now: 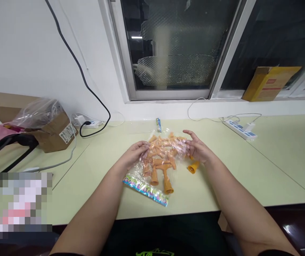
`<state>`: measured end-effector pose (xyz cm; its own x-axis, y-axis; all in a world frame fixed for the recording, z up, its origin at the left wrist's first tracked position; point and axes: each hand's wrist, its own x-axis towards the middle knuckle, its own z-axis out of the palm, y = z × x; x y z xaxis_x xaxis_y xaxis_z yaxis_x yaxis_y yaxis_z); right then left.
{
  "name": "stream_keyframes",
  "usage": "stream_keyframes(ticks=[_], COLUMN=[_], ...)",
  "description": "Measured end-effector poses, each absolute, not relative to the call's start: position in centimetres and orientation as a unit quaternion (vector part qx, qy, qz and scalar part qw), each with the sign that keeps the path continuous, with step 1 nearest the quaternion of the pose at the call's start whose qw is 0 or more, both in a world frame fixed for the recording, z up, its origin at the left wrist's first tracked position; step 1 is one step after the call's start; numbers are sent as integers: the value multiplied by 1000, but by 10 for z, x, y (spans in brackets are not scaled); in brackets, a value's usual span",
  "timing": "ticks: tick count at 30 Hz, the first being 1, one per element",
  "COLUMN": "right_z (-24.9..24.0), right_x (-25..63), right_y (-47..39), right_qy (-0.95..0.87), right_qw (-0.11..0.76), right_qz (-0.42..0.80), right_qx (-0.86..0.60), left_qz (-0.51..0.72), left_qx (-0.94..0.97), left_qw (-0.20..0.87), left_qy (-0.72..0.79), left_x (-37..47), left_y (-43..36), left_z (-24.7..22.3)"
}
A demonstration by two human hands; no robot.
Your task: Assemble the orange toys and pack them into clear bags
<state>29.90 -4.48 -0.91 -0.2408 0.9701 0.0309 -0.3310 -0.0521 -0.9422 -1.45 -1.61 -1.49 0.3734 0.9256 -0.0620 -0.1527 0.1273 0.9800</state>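
Observation:
A clear plastic bag (180, 147) lies over a heap of orange plastic pieces with cone-shaped ends (159, 153). Along its near side runs a colourful printed strip (145, 190). My left hand (136, 153) pinches the bag's left side, fingers closed on the film. At the right side, my right hand (199, 147) has its lower fingers and thumb on the film, with one finger raised away. Just below that hand, a separate orange cone (193, 167) rests on the table, beside the bag. Glare on the film hides some of the pieces.
A small printed packet (158, 125) lies behind the bag. Power strips sit at the right (239, 128) and left (90, 124) with cables. An open cardboard box (53, 133) stands at the left; a yellow carton (271, 83) leans on the windowsill.

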Motion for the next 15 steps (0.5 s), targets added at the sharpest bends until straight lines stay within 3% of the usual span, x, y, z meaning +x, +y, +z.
stream_keyframes(ticks=[5, 15], right_z=[-15, -18], right_x=[314, 318], right_y=[-32, -29], right_qy=[-382, -355], right_qw=[607, 612], right_qz=[588, 600], right_qx=[-375, -374], left_qz=[607, 666], left_qx=[272, 131], left_qw=[631, 603], left_qy=[399, 419], left_x=[-31, -6], left_y=[21, 122], left_z=[-18, -15])
